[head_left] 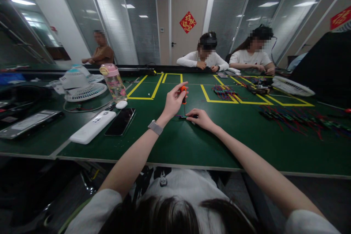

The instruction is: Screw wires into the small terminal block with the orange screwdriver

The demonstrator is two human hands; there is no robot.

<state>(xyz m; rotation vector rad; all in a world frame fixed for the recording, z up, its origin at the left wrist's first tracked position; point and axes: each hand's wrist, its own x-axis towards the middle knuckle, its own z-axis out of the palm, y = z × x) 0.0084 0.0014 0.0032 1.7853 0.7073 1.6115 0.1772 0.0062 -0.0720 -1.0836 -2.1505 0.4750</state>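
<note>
My left hand [174, 99] is closed around the orange and black handle of a screwdriver [184, 95], which stands upright with its thin shaft pointing down. The shaft's tip meets a small green circuit board [182, 117] lying on the green table. From the right, my right hand [201, 120] pinches the edge of that board between thumb and fingertips and rests low against the tabletop. A thin reddish wire runs off the board's left side. The exact spot under the tip is too small to make out.
Left of my arms lie a black phone [120, 121], a white phone [93, 127], a white case [121, 105] and a pink-lidded bottle [113, 84]. White fan parts [85, 89] stand farther left. Wired boards [298, 119] are heaped right. Several people sit across the table [164, 146].
</note>
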